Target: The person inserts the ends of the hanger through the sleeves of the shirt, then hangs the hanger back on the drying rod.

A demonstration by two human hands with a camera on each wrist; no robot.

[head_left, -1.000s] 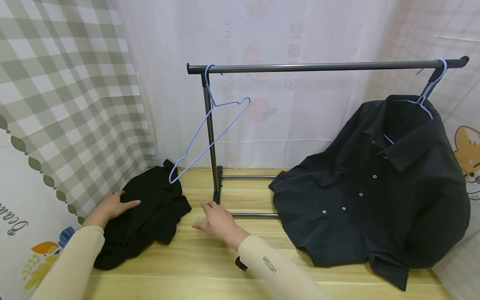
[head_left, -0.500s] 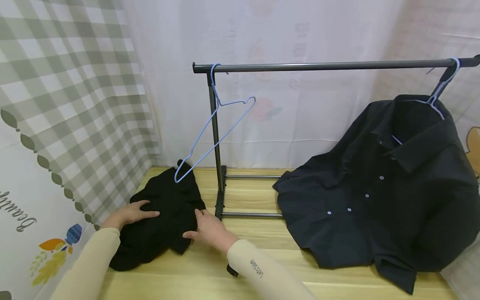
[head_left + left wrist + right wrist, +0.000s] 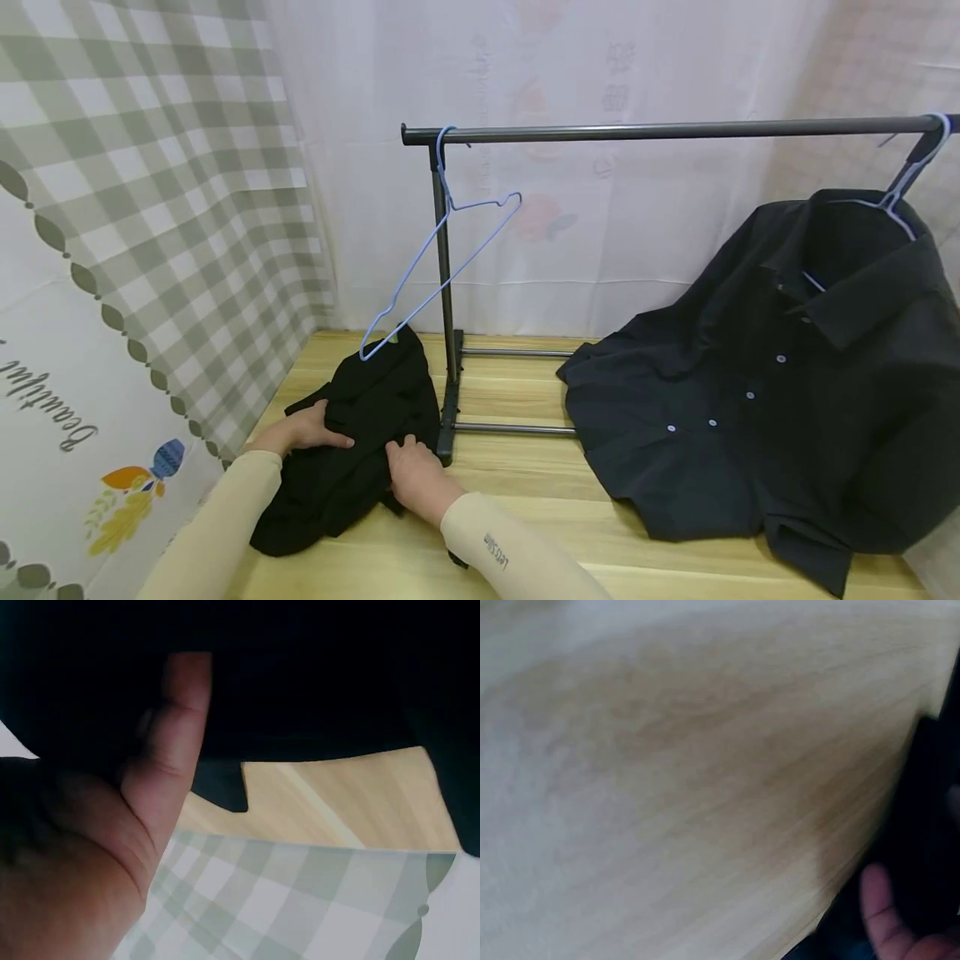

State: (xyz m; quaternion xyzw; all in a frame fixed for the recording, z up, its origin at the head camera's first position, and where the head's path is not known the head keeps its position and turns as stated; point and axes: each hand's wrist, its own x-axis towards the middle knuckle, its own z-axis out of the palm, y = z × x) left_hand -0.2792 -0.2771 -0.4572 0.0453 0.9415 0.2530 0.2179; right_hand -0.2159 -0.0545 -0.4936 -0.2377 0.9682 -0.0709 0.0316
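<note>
Over by the back, a dark metal rack (image 3: 645, 131) is standing on a pale wood-grain surface (image 3: 517, 508), its two lower bars (image 3: 517, 430) running behind the dark button-up shirt (image 3: 735, 358) that is hanging at the right. The shirt is sagging from a blue hanger (image 3: 892, 200), its collar gaping and its pale buttons catching my eye. Another blue hanger (image 3: 467, 265) is dangling at the rack's left end, turned at an angle. A white sheet (image 3: 585, 233) with faint prints is covering the back, while a green-and-white checked cloth (image 3: 172, 150) is draping the left side, showing a scalloped leaf border (image 3: 111, 317), lettering and colourful leaves (image 3: 135, 500) below.
</note>
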